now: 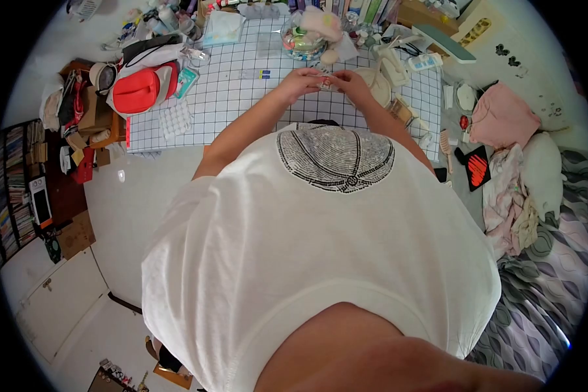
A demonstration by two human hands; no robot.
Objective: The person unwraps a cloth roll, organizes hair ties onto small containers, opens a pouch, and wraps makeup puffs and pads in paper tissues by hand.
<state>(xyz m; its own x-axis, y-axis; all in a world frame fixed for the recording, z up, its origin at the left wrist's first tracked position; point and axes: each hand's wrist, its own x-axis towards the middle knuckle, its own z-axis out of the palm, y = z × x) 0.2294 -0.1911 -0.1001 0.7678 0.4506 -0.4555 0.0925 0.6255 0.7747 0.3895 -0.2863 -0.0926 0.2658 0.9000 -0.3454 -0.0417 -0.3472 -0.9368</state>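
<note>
Above the checked tablecloth (228,98), my left hand (300,84) and my right hand (353,85) come close together. Between their fingertips is a small red-and-white thing (326,82), too small in view to name its kind. The fingers of both hands are bent in and pinch it from either side. Left of my left hand lies a flat clear item with blue and yellow marks (261,74). A round pale container (375,91) stands right behind my right hand, partly covered by it.
A clear jar of colourful things (304,42) stands beyond my hands. A red bag (137,89) is at the table's left edge, beside a teal packet (186,83). White bottle (426,61) lies at the right. Clothes (503,117) and a hairbrush (445,141) lie right of the table.
</note>
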